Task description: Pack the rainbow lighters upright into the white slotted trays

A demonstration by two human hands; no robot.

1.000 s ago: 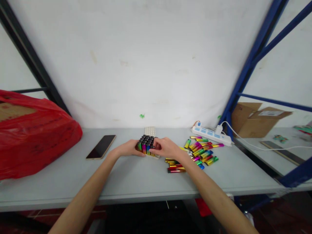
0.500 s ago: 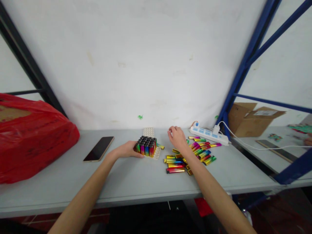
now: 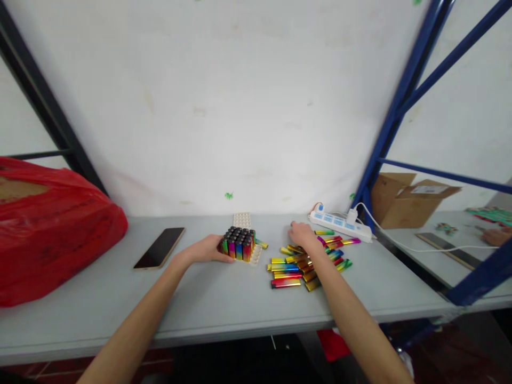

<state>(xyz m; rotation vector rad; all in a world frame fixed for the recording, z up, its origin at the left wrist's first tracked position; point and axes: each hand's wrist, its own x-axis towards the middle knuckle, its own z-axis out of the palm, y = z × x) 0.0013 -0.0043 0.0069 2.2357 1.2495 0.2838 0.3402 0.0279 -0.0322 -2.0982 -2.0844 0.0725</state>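
Shiny rainbow-coloured lighters [image 3: 239,246] with black tops stand upright, packed together in a white holed tray [image 3: 255,255]. My left hand [image 3: 209,249] is closed round the left side of this block, thumb in front and fingers hidden behind. To the right lies a loose pile of similar lighters [image 3: 286,268]. My right hand [image 3: 304,236] is at the far side of the pile with its fingers curled inward; whatever they hold, if anything, is hidden. One yellowish lighter [image 3: 262,244] lies at the right of the tray.
A phone [image 3: 160,248] lies at left beside a large red plastic bag [image 3: 60,234]. Behind the pile is a power strip [image 3: 340,223] with a white cable. Past the blue frame [image 3: 394,122] are a cardboard box [image 3: 408,202] and another person's hand [image 3: 497,236].
My right hand has moved right, lower over the far side of the pile, and its fingers have curled in. My left hand stays on the block. The view has shifted slightly.
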